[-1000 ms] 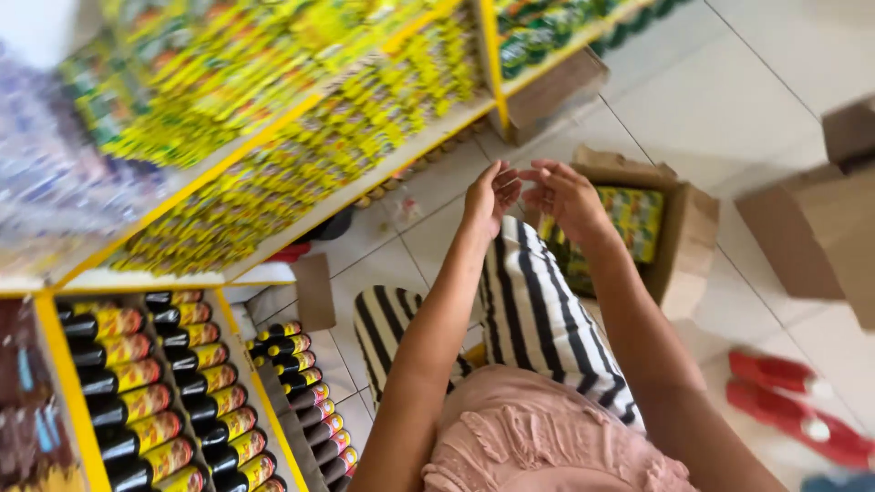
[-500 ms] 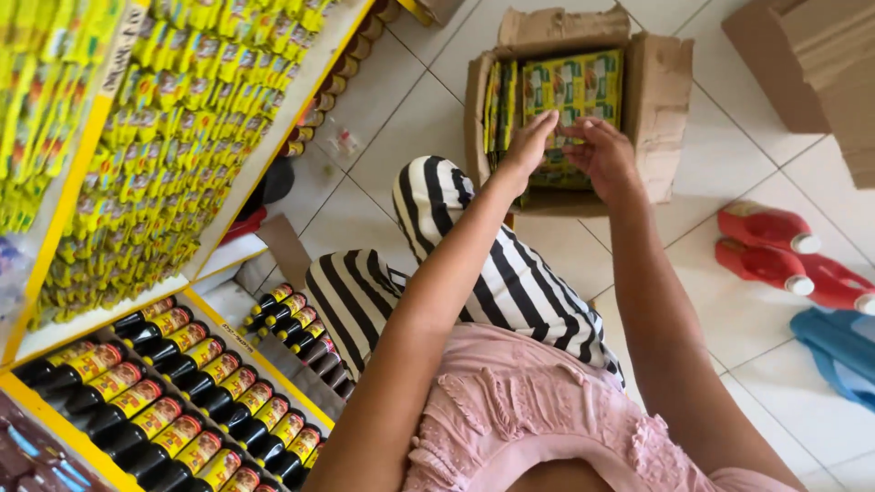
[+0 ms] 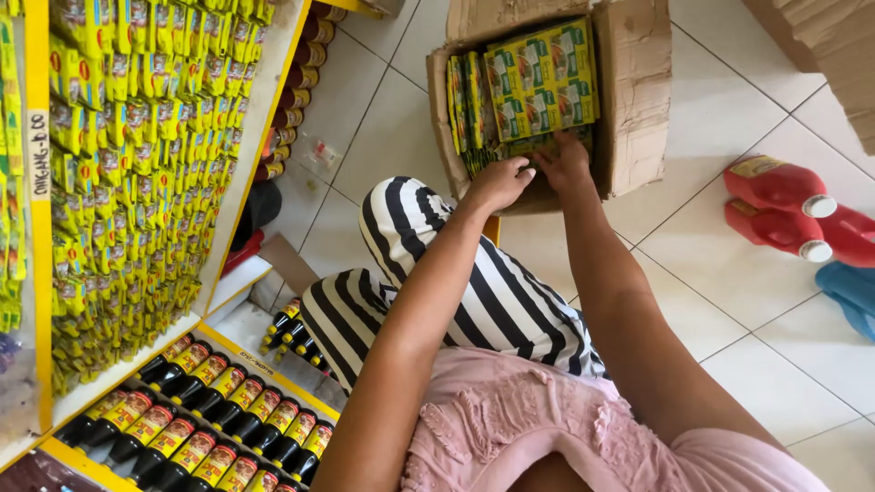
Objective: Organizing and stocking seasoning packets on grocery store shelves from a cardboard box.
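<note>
Both hands, left hand [image 3: 497, 182] and right hand [image 3: 565, 162], fingers loosely apart, touch light, stiff yellow-green packets [image 3: 538, 87] in the cardboard box [image 3: 633, 100], upper centre; likely best gripped by their edges.

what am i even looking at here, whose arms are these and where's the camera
The camera sits on a person's head and looks down, so the two bare arms are that person's own. There is no machine. The person wears striped trousers and is low to a white tiled floor.

Both hands reach into an open cardboard box packed with yellow-green packets. The left hand rests at the box's near edge; the right hand has its fingers on the packets. Whether either hand grips one is unclear.

On the left, shelves hold hanging yellow sachets and rows of dark bottles. On the right lie red bottles.
</note>
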